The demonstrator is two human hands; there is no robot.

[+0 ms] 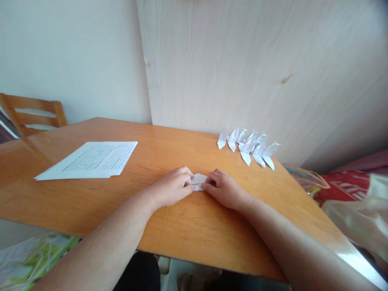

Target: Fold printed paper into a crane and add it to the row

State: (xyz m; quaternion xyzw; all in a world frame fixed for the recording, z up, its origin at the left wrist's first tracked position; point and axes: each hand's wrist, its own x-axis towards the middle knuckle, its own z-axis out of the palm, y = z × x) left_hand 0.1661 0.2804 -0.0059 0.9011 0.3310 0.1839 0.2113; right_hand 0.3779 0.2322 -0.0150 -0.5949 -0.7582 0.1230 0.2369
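Observation:
A small folded piece of white paper [198, 182] lies on the wooden table between my two hands, with a crease line running across it. My left hand [174, 186] grips its left end, fingers curled over the edge. On the opposite end, my right hand [222, 188] pinches the paper between thumb and fingers. Part of the paper is hidden under the fingertips. Beyond my right hand, several folded white paper figures [250, 145] with pointed ends stand grouped near the back right of the table.
A stack of printed sheets [97, 159] rests on the left of the wooden table [182, 226]. A wooden chair [33, 111] stands at the far left. The wall panel [212, 72] borders the back edge. Bags, one red [345, 186], sit beyond the right edge.

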